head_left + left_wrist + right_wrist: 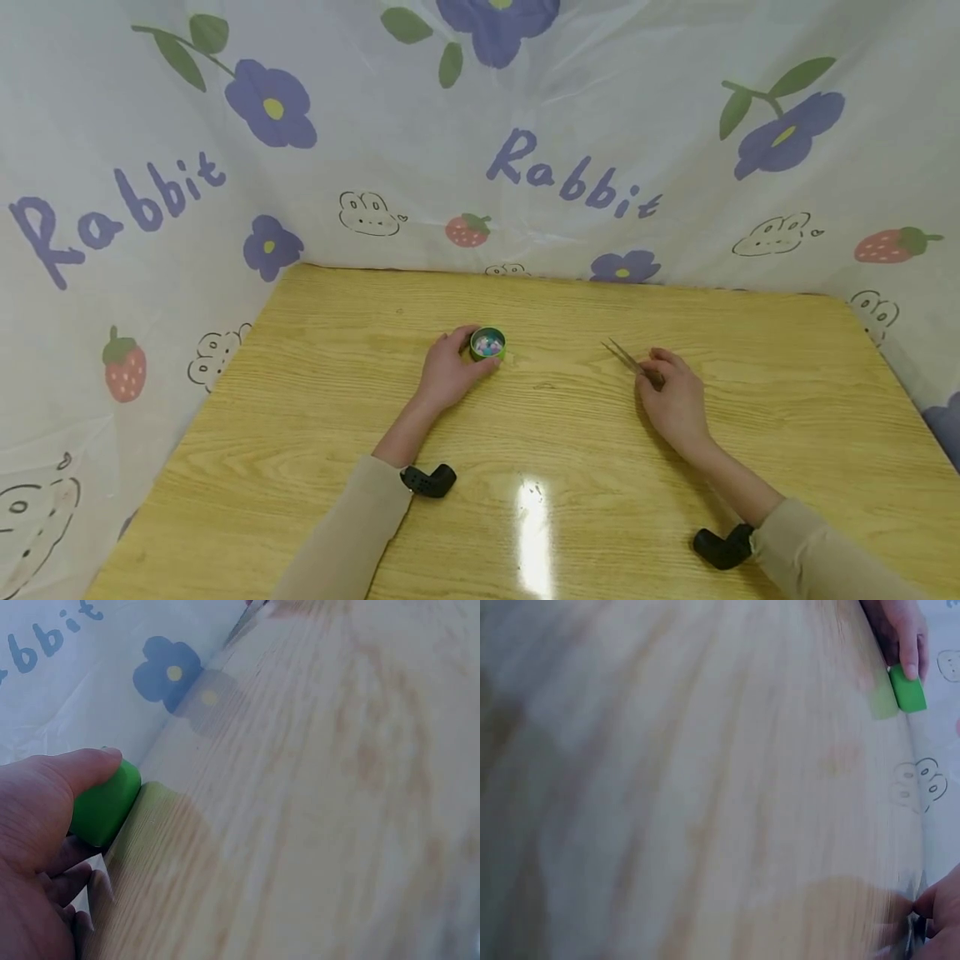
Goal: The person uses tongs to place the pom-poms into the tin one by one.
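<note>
A small round green container stands on the wooden table, with pink, white and blue bits inside it. My left hand grips it from the left, thumb on the near side and fingers behind. In the left wrist view the thumb lies against the green wall of the container. Off to the right, my right hand holds a pair of thin metal tweezers, whose two tips stand apart and point toward the back left. The right wrist view shows only part of this hand, at its lower right edge.
The wood-grain table reaches back to a white cloth printed with flowers, rabbits and strawberries, which hangs behind and on both sides. Black wrist devices sit at both sleeves. Light glares off the tabletop near the front.
</note>
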A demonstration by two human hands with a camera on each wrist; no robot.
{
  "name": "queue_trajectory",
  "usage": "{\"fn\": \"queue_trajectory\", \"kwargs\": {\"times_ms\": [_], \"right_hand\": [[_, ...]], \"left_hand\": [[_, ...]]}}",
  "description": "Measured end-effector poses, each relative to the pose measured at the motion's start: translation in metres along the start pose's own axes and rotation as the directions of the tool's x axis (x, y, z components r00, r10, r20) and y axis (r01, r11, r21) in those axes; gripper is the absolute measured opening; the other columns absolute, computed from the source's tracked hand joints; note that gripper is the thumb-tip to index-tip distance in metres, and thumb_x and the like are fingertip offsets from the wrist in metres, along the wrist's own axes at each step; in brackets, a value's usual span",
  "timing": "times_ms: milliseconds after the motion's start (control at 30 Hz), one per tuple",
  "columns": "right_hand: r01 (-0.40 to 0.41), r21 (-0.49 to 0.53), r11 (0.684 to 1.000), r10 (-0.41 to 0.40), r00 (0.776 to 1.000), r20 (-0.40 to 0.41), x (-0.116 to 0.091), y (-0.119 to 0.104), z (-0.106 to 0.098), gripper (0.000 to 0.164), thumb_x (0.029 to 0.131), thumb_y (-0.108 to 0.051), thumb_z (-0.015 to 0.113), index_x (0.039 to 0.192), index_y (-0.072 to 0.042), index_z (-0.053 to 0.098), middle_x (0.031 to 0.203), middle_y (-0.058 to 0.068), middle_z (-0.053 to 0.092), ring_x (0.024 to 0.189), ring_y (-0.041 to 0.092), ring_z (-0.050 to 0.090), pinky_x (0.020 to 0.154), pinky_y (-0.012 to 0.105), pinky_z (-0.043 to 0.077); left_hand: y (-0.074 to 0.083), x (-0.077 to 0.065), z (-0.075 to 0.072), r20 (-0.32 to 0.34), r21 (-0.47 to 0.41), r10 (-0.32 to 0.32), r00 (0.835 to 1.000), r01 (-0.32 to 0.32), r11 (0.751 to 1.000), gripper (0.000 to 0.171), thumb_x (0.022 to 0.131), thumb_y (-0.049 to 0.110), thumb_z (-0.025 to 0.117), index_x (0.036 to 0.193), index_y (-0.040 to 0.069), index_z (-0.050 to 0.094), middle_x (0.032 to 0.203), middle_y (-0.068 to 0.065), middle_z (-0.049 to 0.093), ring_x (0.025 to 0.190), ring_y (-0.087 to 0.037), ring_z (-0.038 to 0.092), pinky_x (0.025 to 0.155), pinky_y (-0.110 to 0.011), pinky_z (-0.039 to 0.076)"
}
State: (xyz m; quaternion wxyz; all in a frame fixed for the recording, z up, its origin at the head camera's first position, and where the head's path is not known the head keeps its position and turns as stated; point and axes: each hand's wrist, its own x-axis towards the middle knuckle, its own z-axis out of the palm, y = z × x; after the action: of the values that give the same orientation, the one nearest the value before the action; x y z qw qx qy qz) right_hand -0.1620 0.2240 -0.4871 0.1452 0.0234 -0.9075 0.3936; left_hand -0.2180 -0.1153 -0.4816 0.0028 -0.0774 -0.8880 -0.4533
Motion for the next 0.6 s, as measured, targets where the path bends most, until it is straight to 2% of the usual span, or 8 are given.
{"fn": "queue_trajectory", "kwargs": {"times_ms": [167,333,500,600], "right_hand": [[-0.014,0.008,1.0,0.015,1.0,-0.013,-0.001,0.0,0.001,0.02,0.094,0.003,0.063,0.106,0.017,0.071,0.133,0.036,0.057,0.126,0.055,0.051,0.101,0.065,0.043],[-0.039,0.005,0.999,0.039,0.999,-0.011,-0.001,0.001,0.0,0.021,0.094,0.001,0.064,0.107,0.016,0.071,0.134,0.036,0.057,0.127,0.055,0.05,0.105,0.065,0.039],[-0.091,0.012,0.996,0.09,0.994,0.069,-0.002,-0.001,-0.005,0.03,0.095,-0.003,0.065,0.118,0.017,0.067,0.141,0.035,0.052,0.133,0.054,0.044,0.109,0.064,0.036],[-0.109,0.013,0.994,0.106,0.984,0.142,0.0,-0.002,-0.01,0.04,0.097,-0.005,0.066,0.129,0.017,0.061,0.146,0.036,0.046,0.132,0.055,0.045,0.105,0.064,0.04]], "left_hand": [[0.0,0.001,0.001,0.001,-0.002,0.001,1.0,-0.001,1.0,0.065,0.089,0.029,0.083,0.144,0.004,0.057,0.138,-0.019,0.063,0.134,-0.043,0.049,0.112,-0.056,0.036],[0.0,0.001,0.002,0.011,-0.001,-0.02,1.0,0.02,1.0,0.066,0.089,0.031,0.082,0.144,0.005,0.057,0.139,-0.018,0.062,0.135,-0.043,0.047,0.11,-0.056,0.038],[-0.003,0.0,0.004,0.028,-0.002,-0.047,0.999,0.047,0.999,0.069,0.088,0.03,0.084,0.145,0.004,0.056,0.14,-0.018,0.061,0.133,-0.041,0.049,0.11,-0.055,0.039],[-0.006,0.001,0.005,0.04,-0.003,-0.051,0.998,0.051,0.999,0.073,0.086,0.028,0.086,0.147,0.004,0.054,0.14,-0.018,0.06,0.132,-0.039,0.051,0.109,-0.053,0.04]]}}
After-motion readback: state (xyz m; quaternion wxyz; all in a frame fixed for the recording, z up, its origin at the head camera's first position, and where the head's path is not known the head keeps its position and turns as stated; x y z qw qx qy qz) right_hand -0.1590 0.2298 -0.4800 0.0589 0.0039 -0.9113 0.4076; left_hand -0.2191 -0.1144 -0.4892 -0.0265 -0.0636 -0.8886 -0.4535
